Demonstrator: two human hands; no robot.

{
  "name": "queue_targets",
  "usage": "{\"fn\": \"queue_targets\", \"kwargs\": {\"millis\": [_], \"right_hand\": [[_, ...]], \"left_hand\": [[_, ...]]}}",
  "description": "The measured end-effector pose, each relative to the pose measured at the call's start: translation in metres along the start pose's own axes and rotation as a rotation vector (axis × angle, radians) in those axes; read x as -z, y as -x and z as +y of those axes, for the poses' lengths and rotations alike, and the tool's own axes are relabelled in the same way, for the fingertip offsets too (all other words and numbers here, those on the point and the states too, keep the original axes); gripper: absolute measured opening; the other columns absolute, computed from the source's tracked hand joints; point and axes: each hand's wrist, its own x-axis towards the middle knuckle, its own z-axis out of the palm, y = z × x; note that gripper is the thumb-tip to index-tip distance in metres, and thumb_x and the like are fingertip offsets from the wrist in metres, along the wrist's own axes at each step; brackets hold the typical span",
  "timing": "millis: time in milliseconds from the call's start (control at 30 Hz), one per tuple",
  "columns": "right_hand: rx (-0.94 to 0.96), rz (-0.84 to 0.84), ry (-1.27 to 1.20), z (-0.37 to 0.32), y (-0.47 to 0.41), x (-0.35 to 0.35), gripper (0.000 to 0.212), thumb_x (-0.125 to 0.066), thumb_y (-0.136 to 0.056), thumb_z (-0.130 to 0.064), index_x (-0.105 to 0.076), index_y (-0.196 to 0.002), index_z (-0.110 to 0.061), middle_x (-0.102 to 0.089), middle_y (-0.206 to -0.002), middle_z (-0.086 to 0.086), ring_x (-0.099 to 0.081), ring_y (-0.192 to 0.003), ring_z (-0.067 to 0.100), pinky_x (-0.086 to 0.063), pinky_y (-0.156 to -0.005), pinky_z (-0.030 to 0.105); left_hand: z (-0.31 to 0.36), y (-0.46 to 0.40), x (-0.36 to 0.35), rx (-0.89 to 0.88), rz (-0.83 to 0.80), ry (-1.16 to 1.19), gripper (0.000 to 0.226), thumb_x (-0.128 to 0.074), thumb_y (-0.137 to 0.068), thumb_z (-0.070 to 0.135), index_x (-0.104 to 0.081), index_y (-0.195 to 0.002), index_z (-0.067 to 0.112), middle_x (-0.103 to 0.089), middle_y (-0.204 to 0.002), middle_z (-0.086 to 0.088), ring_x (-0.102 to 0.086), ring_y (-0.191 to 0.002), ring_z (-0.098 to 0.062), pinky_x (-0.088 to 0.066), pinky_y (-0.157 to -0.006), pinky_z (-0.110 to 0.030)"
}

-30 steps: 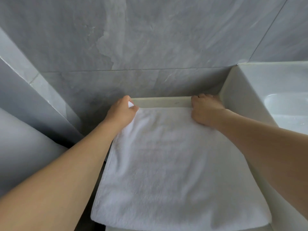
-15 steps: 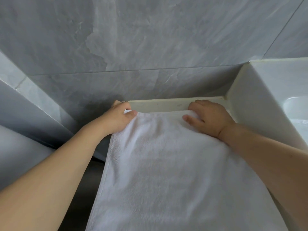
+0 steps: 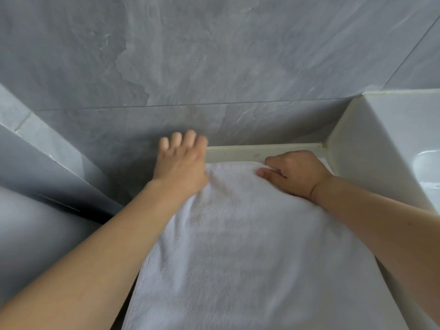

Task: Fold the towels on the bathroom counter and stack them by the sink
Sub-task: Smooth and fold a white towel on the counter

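My left hand (image 3: 182, 166) has let go of the towel's (image 3: 250, 246) far corner since half a second ago; fingers now straight and spread, lifted at 11 o'clock. Right hand (image 3: 295, 173) at 1 o'clock, fingers curled, pinching the far edge. Towel lies flat on the counter (image 3: 262, 151), sink (image 3: 390, 148) just beside at 2 o'clock.

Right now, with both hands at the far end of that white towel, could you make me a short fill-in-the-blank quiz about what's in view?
1. The white terry towel lies on the counter, its far edge close to the grey ____ wall.
2. The white ceramic sink stands on the ____ side of the towel.
3. The ____ hand curls its fingers on the towel's far edge.
4. The left hand has its fingers ____.

Missing words: tiled; right; right; straight
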Motion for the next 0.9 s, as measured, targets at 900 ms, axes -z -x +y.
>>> {"fn": "queue_targets", "kwargs": {"millis": [900], "right_hand": [[-0.079,0.037,0.141,-0.009,-0.002,-0.002,0.045,-0.035,-0.099,-0.050,-0.058,-0.094,-0.011,-0.069,-0.090,0.012,-0.064,-0.080,0.035,-0.034,-0.060,0.034]], "left_hand": [[0.053,0.065,-0.012,-0.156,-0.100,0.240,0.058,-0.021,-0.100,0.051,-0.034,-0.150,0.022,-0.032,-0.155,-0.006,-0.028,-0.143,-0.029,-0.011,-0.120,-0.052]]}}
